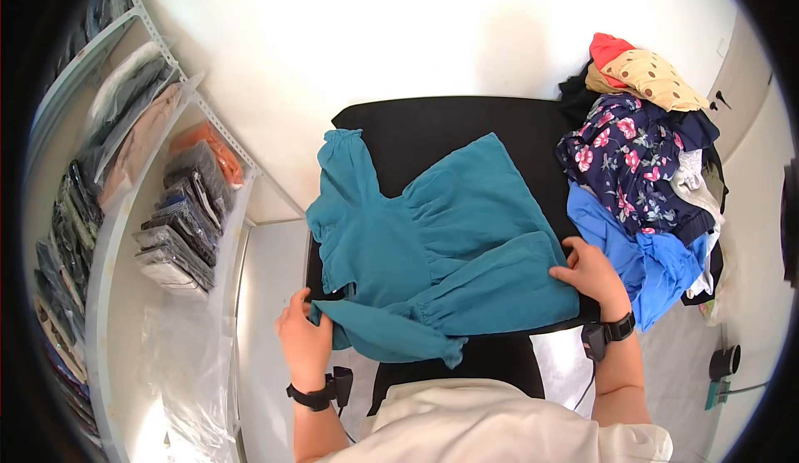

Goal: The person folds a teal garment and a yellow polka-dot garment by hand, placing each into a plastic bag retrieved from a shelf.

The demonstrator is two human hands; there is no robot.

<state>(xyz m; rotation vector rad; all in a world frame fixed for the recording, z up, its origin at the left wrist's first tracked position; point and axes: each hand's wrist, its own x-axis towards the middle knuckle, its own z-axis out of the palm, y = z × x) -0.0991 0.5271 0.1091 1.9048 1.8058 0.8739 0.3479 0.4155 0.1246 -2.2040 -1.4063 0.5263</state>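
Note:
A teal long-sleeved blouse (379, 251) lies spread sideways on a black-topped table, its gathered lower part toward the right. One sleeve points to the far left corner; the other crosses the near edge, its ruffled cuff hanging over. My left hand (305, 338) is closed on the blouse at the near left, around the shoulder of the near sleeve. At the hem on the right, my right hand (593, 276) has thumb and fingers curled on the cloth. Some fingertips of both hands are hidden.
The black table (449, 117) stands against a white wall. Heaped at its right are clothes, including a navy floral garment (624, 151), a blue garment (649, 259) and a dotted beige cloth (657, 78). Shelves (108, 246) on the left hold bagged folded garments (179, 234).

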